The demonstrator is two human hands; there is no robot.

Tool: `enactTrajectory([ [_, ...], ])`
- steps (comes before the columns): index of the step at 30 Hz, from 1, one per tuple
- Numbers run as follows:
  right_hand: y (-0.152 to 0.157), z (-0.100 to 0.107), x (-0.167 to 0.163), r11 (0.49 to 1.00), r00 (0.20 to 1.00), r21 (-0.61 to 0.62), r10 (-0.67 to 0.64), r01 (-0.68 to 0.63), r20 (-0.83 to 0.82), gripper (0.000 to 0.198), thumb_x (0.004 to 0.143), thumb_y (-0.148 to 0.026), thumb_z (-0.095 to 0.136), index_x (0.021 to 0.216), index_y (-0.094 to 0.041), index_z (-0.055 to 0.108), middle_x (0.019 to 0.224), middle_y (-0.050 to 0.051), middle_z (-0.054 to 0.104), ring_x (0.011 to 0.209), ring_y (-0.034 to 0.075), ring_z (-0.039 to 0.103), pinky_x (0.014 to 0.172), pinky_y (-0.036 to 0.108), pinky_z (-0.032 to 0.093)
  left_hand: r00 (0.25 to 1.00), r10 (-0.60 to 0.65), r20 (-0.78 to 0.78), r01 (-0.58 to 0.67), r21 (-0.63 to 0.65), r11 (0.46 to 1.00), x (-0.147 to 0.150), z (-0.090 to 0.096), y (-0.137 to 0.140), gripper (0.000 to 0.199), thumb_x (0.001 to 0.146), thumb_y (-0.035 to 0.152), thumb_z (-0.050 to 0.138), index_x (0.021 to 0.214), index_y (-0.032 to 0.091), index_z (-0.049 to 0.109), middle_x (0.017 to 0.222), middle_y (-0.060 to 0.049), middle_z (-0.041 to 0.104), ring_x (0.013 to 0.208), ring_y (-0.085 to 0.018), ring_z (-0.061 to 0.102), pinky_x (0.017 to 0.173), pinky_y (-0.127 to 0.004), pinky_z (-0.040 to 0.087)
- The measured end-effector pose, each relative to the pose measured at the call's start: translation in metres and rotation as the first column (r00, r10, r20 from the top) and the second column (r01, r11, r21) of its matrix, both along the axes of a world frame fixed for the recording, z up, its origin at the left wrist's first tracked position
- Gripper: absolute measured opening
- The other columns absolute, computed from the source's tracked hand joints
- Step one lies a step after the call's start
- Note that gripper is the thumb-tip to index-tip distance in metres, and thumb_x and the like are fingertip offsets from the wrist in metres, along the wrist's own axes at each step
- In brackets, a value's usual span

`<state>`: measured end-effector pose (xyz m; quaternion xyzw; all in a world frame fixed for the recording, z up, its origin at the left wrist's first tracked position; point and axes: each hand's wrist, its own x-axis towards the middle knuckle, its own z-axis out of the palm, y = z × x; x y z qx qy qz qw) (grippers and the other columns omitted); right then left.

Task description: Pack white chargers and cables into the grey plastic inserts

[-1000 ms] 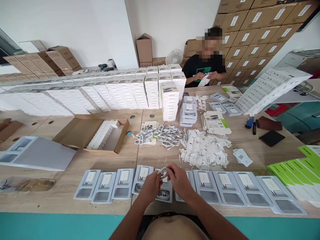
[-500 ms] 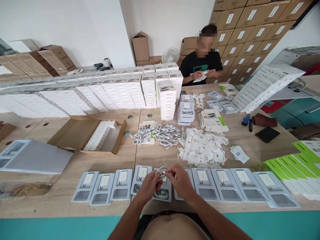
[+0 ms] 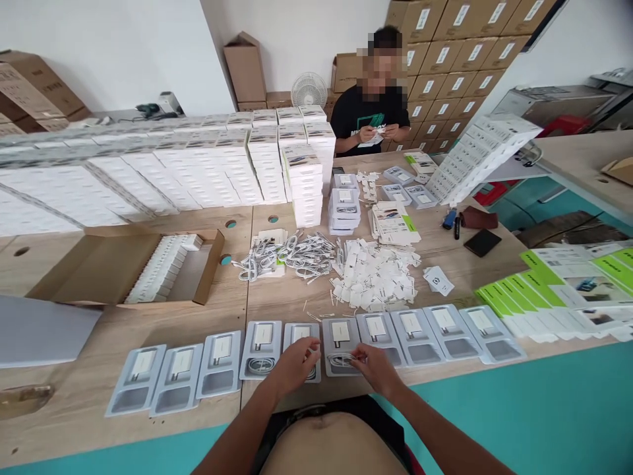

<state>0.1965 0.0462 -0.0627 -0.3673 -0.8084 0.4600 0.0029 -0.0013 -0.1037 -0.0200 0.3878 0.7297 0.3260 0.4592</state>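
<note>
Head view: I look down from far off at two bare hands over a row of grey trays.
Coiled cable (image 3: 340, 361): It sits in the near pocket of one tray (image 3: 356, 333), between the hands. It is just left of the right hand's fingers. Its long side goes left to right, so one end points to the right hand.
Nearer hand: The right hand (image 3: 376, 371) is nearer. I see its thumb and finger pinching the right end of the coil.
Other hand: The left hand (image 3: 295, 364) has its fingers loosely bent, with a gap to the thumb. It looks like it holds nothing. It is over the next tray (image 3: 289, 339), and I cannot tell if it touches it.
White plug (image 3: 340, 332): It lies in the far pocket, just past the coil as the hands see it.
Finished-looking coil (image 3: 261, 365): It is in a tray to the left of the left hand.
Cable pile (image 3: 310, 256): It lies ahead of both hands, well past the trays.
White paper bits (image 3: 376, 274): They are heaped ahead of the right hand.
</note>
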Motion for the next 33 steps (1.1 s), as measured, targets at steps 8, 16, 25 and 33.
enactTrajectory([
  [8, -0.012, -0.004, 0.007, 0.843, 0.961, 0.472, 0.275, -0.259, 0.037, 0.032, 0.085, -0.010, 0.051, 0.109, -0.026, 0.064, 0.107, 0.006, 0.067, 0.099, 0.021, 0.061, 0.085, 0.033, 0.049, 0.965, -0.106, -0.239, 0.113, 0.017, 0.993, -0.014, -0.018, -0.005, 0.028, 0.089, 0.026, 0.043, 0.103, 0.020, 0.065, 0.106, -0.008, 0.064, 0.087, -0.019, 0.061, 0.081, -0.032, 0.048],
  [16, -0.011, -0.026, 0.008, 0.723, 0.893, 0.543, 0.432, -0.426, 0.126, 0.031, 0.081, -0.002, 0.050, 0.094, -0.026, 0.066, 0.095, 0.005, 0.068, 0.091, 0.022, 0.062, 0.076, 0.034, 0.050, 0.781, -0.509, -0.361, 0.542, -0.013, 0.841, 0.021, -0.037, 0.020, 0.023, 0.081, 0.019, 0.058, 0.100, 0.020, 0.070, 0.107, -0.011, 0.067, 0.103, -0.027, 0.058, 0.091, -0.040, 0.045],
  [25, -0.017, -0.045, 0.005, 0.699, 0.838, 0.487, 0.525, -0.524, 0.148, 0.042, 0.076, 0.001, 0.049, 0.107, -0.022, 0.066, 0.110, 0.008, 0.069, 0.098, 0.024, 0.065, 0.083, 0.037, 0.056, 0.836, -0.285, -0.470, 0.266, -0.108, 0.958, -0.062, -0.021, 0.049, 0.018, 0.089, 0.030, 0.052, 0.101, 0.026, 0.066, 0.110, -0.004, 0.064, 0.102, -0.021, 0.059, 0.089, -0.033, 0.045],
  [33, -0.008, -0.025, -0.013, 0.900, 0.949, 0.310, 0.314, -0.308, 0.030, 0.033, 0.092, -0.026, 0.042, 0.116, -0.026, 0.065, 0.122, 0.009, 0.066, 0.109, 0.022, 0.066, 0.089, 0.034, 0.058, 0.663, 0.340, -0.668, -0.583, -0.176, 0.793, -0.239, -0.026, 0.064, 0.061, 0.086, 0.046, 0.061, 0.132, 0.012, 0.041, 0.133, -0.020, 0.047, 0.119, -0.033, 0.049, 0.095, -0.049, 0.043],
])
